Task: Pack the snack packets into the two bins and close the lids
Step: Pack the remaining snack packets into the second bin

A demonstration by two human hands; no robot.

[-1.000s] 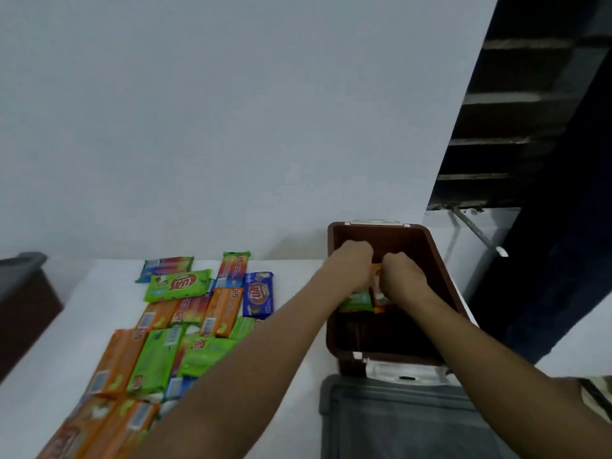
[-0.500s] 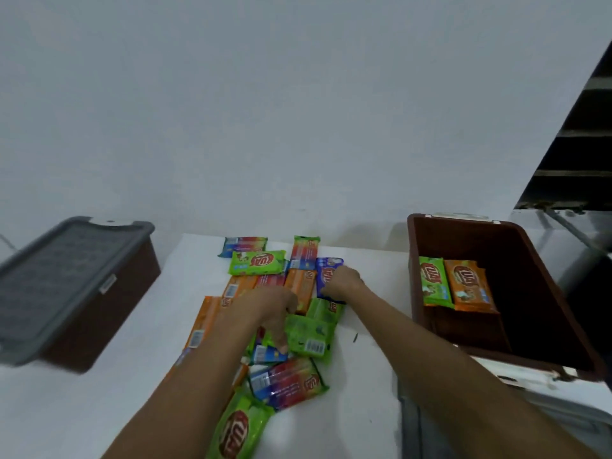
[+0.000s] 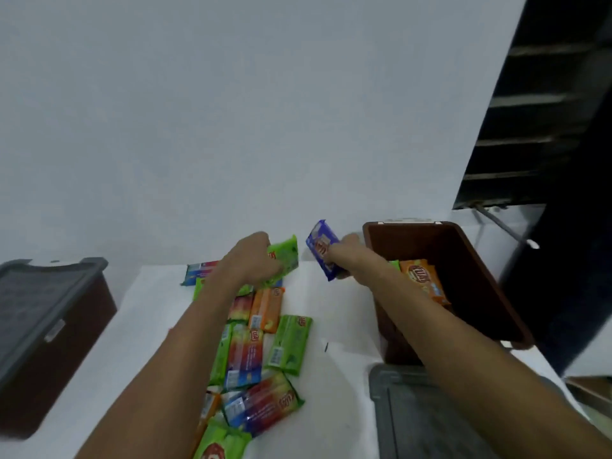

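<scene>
My left hand (image 3: 249, 260) grips a green snack packet (image 3: 284, 256), lifted above the pile of packets (image 3: 261, 342) on the white table (image 3: 334, 319). My right hand (image 3: 344, 256) holds a blue packet (image 3: 323, 248) in the air just left of the open brown bin (image 3: 470, 286). An orange packet (image 3: 422, 279) and a sliver of a green one lie inside that bin. The pile holds green, orange and red-blue packets.
A second brown bin (image 3: 49, 352) with its grey lid (image 3: 29, 303) on stands at the left table edge. Another grey lid (image 3: 420, 415) lies flat on the table in front of the open bin. A white wall rises behind; dark shelving is at the right.
Both hands left the open bin, reached into the pile, and now have lifted a green and a blue packet, moving right toward the open bin.
</scene>
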